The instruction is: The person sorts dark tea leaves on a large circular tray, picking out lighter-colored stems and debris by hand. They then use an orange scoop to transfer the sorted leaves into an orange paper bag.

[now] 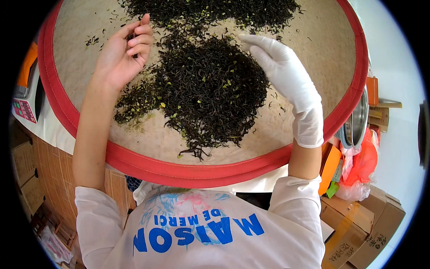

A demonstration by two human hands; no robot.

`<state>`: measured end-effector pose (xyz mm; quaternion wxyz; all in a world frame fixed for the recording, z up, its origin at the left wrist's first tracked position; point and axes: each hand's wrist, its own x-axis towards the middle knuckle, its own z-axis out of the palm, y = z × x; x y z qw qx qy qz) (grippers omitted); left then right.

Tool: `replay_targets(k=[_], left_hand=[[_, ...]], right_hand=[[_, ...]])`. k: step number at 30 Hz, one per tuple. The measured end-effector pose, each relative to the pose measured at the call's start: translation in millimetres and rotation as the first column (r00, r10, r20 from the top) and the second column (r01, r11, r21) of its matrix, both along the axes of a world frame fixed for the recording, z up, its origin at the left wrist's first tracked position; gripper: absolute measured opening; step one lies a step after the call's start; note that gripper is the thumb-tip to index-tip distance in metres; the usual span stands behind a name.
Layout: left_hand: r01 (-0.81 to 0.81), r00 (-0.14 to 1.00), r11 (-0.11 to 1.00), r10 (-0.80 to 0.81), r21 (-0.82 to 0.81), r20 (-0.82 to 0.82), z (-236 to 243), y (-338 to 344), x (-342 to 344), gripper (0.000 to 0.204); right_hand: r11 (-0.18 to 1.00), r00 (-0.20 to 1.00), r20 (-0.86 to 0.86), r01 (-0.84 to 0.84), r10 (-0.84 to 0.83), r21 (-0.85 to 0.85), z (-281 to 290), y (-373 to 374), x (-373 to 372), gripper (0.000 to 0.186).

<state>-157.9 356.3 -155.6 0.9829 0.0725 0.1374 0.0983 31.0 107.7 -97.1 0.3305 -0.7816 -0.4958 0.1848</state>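
Note:
A heap of dark, twisted dried tea leaves (210,85), flecked with yellow-green bits, lies on a round beige tray (327,76) with a red cloth rim. My bare left hand (127,51) is at the heap's upper left, palm turned up and fingers curled in. Dark bits of leaf show between its thumb and fingers. On the heap's right side, my right hand (284,67) wears a white glove. Its fingers are stretched out, pointing left over the heap's upper edge, and no held thing shows. A smaller patch of yellower leaves (139,101) spreads below my left hand.
Another band of dark leaves (210,11) lies at the tray's far side. A scale (27,105) stands at left. Metal basins (358,119), a red plastic bag (363,154) and cardboard boxes (349,224) are at right. Wood-patterned floor (58,175) shows at lower left.

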Motion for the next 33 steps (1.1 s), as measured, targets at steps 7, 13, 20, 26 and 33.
replay_targets(k=[7,13,20,26,33], left_hand=[[0.011,1.0,0.999,-0.011,-0.037,0.018,-0.8,2.1,1.2,0.021],[-0.012,1.0,1.0,0.012,-0.021,-0.021,2.8,1.6,-2.0,0.023],[-0.017,1.0,1.0,0.017,0.01,-0.024,6.3,-2.3,0.7,0.024],[-0.003,1.0,1.0,0.003,0.003,0.005,3.1,-3.4,1.8,0.021],[0.007,1.0,0.999,-0.006,0.034,-0.022,2.0,-5.1,3.1,0.022]], right_hand=[[0.959,0.895,0.362,-0.283,0.262,0.007,-18.2,6.4,-18.0,0.039],[0.929,0.939,-0.1,-0.34,0.328,-0.145,15.9,-3.3,-8.0,0.03],[0.993,0.978,0.207,0.059,-0.036,-0.107,6.2,-7.5,12.8,0.021],[0.925,0.826,0.463,-0.379,0.322,0.033,-32.9,40.8,-41.7,0.057],[0.898,0.738,0.511,-0.364,0.44,-0.247,-37.7,59.3,-83.6,0.083]])
